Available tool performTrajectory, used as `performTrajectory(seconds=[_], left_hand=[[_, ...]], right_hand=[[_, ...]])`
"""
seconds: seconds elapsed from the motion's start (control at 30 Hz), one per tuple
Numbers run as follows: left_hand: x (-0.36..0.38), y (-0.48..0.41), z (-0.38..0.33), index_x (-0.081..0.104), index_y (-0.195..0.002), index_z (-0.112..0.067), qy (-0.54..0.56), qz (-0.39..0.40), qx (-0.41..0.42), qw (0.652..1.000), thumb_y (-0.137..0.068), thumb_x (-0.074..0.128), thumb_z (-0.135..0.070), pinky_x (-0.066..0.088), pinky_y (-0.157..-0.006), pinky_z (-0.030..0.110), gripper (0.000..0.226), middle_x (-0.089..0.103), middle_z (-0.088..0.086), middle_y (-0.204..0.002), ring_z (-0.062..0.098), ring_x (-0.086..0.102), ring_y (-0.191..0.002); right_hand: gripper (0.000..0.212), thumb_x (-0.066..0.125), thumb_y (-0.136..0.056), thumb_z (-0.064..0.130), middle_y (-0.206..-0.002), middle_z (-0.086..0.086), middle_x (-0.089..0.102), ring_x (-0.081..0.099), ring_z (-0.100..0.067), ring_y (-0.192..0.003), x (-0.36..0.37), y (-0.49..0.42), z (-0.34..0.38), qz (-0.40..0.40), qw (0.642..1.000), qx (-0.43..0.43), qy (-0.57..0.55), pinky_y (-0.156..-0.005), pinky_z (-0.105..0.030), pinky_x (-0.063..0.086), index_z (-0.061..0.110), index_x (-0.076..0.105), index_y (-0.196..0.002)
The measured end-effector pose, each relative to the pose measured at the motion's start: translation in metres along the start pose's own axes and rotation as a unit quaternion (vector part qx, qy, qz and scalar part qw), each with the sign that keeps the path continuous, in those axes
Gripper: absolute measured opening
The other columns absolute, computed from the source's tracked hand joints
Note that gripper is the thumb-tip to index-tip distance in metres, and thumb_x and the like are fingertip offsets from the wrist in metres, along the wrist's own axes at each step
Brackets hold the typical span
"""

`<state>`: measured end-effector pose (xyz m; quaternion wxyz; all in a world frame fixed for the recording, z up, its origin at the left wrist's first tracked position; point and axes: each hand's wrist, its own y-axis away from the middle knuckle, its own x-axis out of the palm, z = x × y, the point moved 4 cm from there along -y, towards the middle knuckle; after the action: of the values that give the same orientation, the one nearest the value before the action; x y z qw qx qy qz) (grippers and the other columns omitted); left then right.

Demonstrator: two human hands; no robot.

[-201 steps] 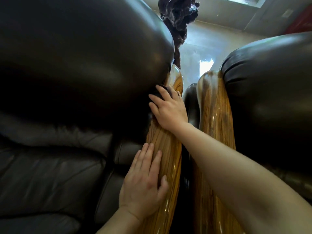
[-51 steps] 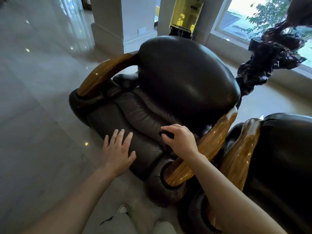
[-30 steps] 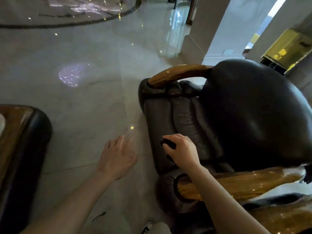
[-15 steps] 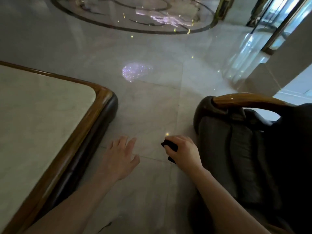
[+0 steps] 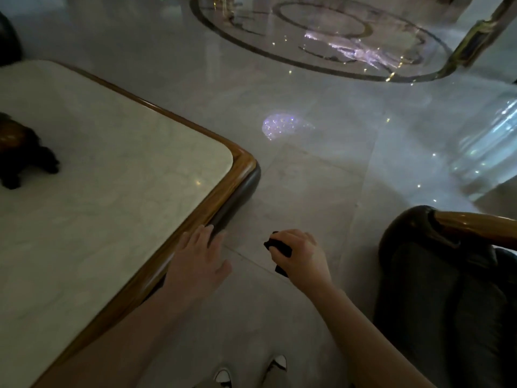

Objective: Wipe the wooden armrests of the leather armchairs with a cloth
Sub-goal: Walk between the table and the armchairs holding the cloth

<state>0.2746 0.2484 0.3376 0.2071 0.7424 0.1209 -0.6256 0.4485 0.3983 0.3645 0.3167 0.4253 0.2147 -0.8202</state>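
Note:
My right hand (image 5: 300, 256) hangs over the marble floor, shut on a small black cloth (image 5: 279, 247) bunched in its fingers. My left hand (image 5: 197, 264) is open with fingers spread, its fingertips over the rounded edge of a low table (image 5: 112, 191). A dark leather armchair (image 5: 447, 289) fills the lower right, and its glossy wooden armrest (image 5: 475, 224) curves off toward the right edge. Both hands are well left of the chair and touch neither it nor the armrest.
The low table has a pale marble top and a wooden rim (image 5: 240, 161), with a dark carved ornament (image 5: 19, 152) at its left. Polished marble floor (image 5: 321, 177) lies between table and chair. My shoes (image 5: 251, 371) show at the bottom.
My view has swung left, away from the two armchairs, to the table and floor. The right hand still holds the cloth; the left hand now hovers over the table's edge.

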Motion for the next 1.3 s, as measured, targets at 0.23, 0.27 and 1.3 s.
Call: performTrajectory(seconds=[0.23,0.27,1.3], left_hand=[[-0.001,-0.014,0.034,0.028,-0.152,-0.020,0.003,-0.007,-0.068,0.998,-0.087,0.017,-0.059,0.021,-0.118,0.052,0.077,0.030,0.011,-0.159,0.031,0.025,-0.148],[-0.001,-0.019,0.038,0.028,-0.152,-0.020,0.006,-0.009,-0.079,0.997,-0.087,0.018,-0.059,0.021,-0.118,0.052,0.077,0.029,0.011,-0.159,0.030,0.024,-0.148],[0.148,-0.075,0.273,0.037,-0.149,-0.018,0.124,0.055,-0.258,0.957,-0.086,0.014,-0.060,0.025,-0.117,0.051,0.079,0.036,0.013,-0.156,0.033,0.030,-0.146]], right_hand=[[0.022,0.066,-0.091,0.032,-0.107,0.007,0.068,0.056,-0.016,-0.097,0.028,-0.063,0.010,0.046,0.997,-0.054,-0.011,-0.077,-0.030,0.050,0.029,0.073,-0.112],[0.022,0.065,-0.091,0.033,-0.107,0.006,0.068,0.056,-0.016,-0.097,0.032,-0.073,0.010,0.054,0.996,-0.063,-0.013,-0.077,-0.031,0.050,0.030,0.072,-0.112],[0.028,0.067,-0.092,0.036,-0.111,0.006,0.067,0.061,-0.022,-0.104,0.314,-0.251,0.065,0.285,0.956,-0.066,-0.025,-0.091,-0.042,0.053,0.029,0.070,-0.118]])
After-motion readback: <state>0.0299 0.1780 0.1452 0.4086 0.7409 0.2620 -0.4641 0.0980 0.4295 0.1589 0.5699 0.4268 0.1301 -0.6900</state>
